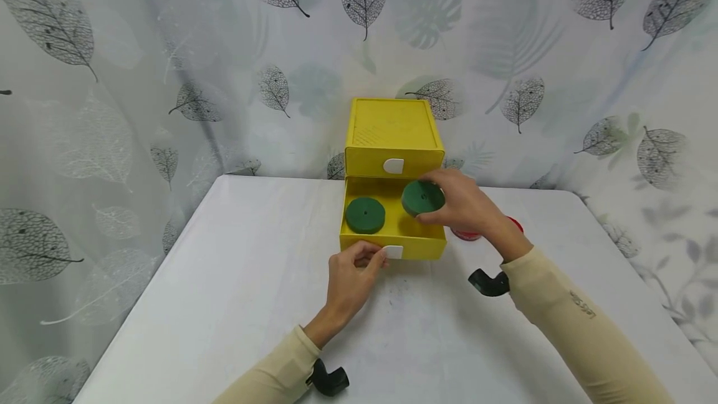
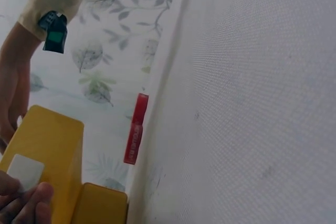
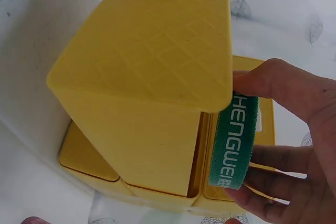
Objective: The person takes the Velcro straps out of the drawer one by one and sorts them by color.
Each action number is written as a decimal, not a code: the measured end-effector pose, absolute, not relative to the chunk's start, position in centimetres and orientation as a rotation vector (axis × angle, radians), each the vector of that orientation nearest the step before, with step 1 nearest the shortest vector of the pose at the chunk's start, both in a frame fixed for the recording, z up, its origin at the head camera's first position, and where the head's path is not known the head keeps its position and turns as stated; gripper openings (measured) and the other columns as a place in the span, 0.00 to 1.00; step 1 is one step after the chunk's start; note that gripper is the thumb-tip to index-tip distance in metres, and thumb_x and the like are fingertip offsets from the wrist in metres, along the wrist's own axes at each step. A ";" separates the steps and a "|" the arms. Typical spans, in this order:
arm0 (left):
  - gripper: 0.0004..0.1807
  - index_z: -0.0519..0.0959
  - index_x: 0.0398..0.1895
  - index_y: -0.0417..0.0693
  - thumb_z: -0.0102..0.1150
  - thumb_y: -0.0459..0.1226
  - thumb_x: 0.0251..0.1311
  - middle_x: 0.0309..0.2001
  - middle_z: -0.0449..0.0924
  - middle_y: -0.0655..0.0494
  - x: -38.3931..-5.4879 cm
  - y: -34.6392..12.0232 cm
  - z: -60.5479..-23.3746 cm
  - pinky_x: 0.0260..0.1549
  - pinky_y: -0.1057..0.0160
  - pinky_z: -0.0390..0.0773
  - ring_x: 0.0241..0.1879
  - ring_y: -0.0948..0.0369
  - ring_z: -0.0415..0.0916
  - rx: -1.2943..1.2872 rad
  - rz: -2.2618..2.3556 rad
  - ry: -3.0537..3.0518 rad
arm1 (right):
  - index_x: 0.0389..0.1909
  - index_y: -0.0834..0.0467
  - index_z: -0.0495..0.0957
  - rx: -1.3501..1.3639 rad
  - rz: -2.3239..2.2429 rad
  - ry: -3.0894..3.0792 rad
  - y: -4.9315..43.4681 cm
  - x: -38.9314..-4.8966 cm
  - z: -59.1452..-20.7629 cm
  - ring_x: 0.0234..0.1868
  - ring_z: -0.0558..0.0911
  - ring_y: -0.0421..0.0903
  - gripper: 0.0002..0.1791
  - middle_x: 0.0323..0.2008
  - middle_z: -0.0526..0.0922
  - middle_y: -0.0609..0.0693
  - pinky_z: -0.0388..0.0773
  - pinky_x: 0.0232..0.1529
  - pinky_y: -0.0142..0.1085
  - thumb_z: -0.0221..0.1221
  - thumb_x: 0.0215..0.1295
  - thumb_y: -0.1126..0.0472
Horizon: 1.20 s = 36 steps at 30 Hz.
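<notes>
A yellow drawer box [image 1: 392, 136] stands at the far middle of the white table [image 1: 224, 304], against the leaf-print backdrop [image 1: 112, 80]. Its upper drawer is closed; the lower drawer [image 1: 392, 229] is pulled out toward the person.

Right hand [image 1: 462, 204]: fingers and thumb curled round a green roll [image 1: 422, 197], gripping it by the rim, tilted, above the right half of the lower drawer. In the right wrist view the roll [image 3: 233, 142] sits edge-on between thumb and fingers, just beside the box's corner, white lettering along its band. Whether it touches the drawer floor cannot be told from these views.

A second green roll [image 1: 365, 215] lies flat in the left half of the same drawer, apart from the held one.

Left hand [image 1: 353, 276]: fingertips pinching the white tab handle [image 1: 394, 252] on the lower drawer's front; the left wrist view shows fingertips [image 2: 31, 203] against that tab [image 2: 23, 171].

A red object [image 1: 471, 234] lies on the table just right of the drawer, mostly hidden behind the right wrist; probably a flat disc or lid. Both forearms wear cream sleeves [image 1: 578, 323].
</notes>
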<state>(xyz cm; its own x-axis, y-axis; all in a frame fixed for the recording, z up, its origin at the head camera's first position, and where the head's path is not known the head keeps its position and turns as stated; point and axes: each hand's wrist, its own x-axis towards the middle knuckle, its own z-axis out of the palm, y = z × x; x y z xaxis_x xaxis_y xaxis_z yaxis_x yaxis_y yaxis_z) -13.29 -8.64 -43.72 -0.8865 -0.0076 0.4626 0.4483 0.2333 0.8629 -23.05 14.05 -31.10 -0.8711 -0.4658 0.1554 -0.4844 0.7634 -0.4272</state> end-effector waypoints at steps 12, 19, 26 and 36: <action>0.04 0.86 0.38 0.44 0.67 0.35 0.70 0.31 0.87 0.60 -12.9 -8.8 -43.8 0.38 0.63 0.86 0.31 0.48 0.86 -0.393 -1.716 -2.144 | 0.66 0.65 0.74 0.732 0.750 -2.920 15.6 -22.3 -30.5 0.58 0.71 0.60 0.40 0.61 0.77 0.62 0.79 0.55 0.57 0.77 0.55 0.53; 0.04 0.86 0.38 0.44 0.67 0.35 0.70 0.31 0.87 0.60 -12.7 -8.9 -43.9 0.37 0.62 0.86 0.31 0.49 0.86 -0.389 -1.704 -2.150 | 0.67 0.65 0.73 0.710 0.765 -2.914 17.2 -22.0 -30.5 0.60 0.70 0.61 0.41 0.63 0.75 0.63 0.79 0.54 0.58 0.77 0.54 0.55; 0.04 0.86 0.37 0.45 0.67 0.36 0.70 0.31 0.87 0.62 -12.7 -9.1 -44.2 0.36 0.62 0.86 0.31 0.49 0.86 -0.400 -1.687 -2.148 | 0.66 0.66 0.73 0.651 0.739 -2.936 18.8 -22.0 -30.8 0.59 0.70 0.62 0.41 0.62 0.76 0.64 0.81 0.51 0.58 0.78 0.54 0.55; 0.05 0.86 0.38 0.45 0.66 0.37 0.71 0.31 0.87 0.61 -12.6 -9.0 -44.3 0.37 0.62 0.85 0.30 0.50 0.86 -0.402 -1.684 -2.143 | 0.65 0.70 0.73 0.651 0.653 -2.955 20.1 -21.8 -31.6 0.59 0.71 0.65 0.42 0.61 0.76 0.68 0.78 0.54 0.60 0.78 0.54 0.53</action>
